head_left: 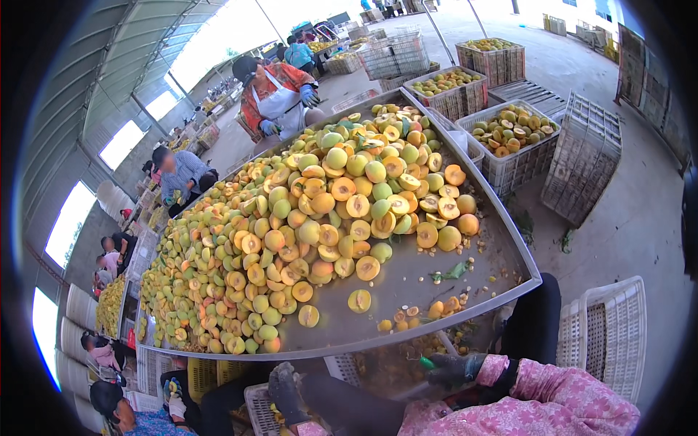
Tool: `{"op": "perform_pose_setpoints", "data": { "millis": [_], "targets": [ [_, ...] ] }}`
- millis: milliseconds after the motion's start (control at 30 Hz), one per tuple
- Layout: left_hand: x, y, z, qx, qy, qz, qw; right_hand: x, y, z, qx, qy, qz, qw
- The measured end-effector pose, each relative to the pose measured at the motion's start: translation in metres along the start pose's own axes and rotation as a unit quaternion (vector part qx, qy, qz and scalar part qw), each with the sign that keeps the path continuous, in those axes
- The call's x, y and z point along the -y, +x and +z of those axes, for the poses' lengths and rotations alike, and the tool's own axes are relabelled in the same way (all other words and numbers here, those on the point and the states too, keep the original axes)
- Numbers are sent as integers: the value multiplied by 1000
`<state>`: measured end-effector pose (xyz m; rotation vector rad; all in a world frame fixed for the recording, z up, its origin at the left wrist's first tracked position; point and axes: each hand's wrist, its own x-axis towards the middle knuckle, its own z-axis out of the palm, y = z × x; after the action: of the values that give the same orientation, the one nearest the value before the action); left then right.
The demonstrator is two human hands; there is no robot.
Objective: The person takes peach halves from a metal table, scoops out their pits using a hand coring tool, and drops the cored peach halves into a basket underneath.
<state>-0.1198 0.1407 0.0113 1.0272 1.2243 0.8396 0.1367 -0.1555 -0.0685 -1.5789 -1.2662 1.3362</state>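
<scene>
My right hand [455, 369], in a dark glove below a pink floral sleeve, grips a small tool with a green end [427, 363]; the rest of the tool is hidden. Beside my knee, my left hand [287, 391] wears a dark, soiled glove. Its palm side is hidden, so whether it holds anything is unclear. Before me, a metal-rimmed sorting table [338, 327] bears a large heap of yellow-green apricots [311, 231], many of them halved. Loose pits [463, 300] and a green leaf [451, 272] lie near its right corner.
A plastic crate [259, 406] stands under my left hand, a white one [616, 332] at my right. Fruit-filled crates [512, 133] line the table's far right side. A co-worker in a white apron [283, 103] sits across; another person [131, 414] sits at lower left.
</scene>
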Motion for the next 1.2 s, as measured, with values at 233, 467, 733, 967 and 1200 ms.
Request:
{"op": "perform_pose_setpoints", "data": {
  "millis": [233, 467, 733, 967, 1200],
  "targets": [
    [82, 79, 149, 56, 539, 380, 750, 2, -19, -9, -52, 149, -84, 984],
    [30, 10, 218, 241, 167, 88, 952, 17, -40, -40, -70, 377, -8, 924],
    [-24, -103, 198, 421, 210, 131, 872, 79, 13, -65, -215, 337, -62, 915],
    [21, -136, 189, 354, -188, 19, 916, 77, 23, -16, -199, 467, -47, 860],
    [48, -121, 180, 213, -146, 51, 965, 54, 7, -15, -208, -36, -126, 969]
  ]
}}
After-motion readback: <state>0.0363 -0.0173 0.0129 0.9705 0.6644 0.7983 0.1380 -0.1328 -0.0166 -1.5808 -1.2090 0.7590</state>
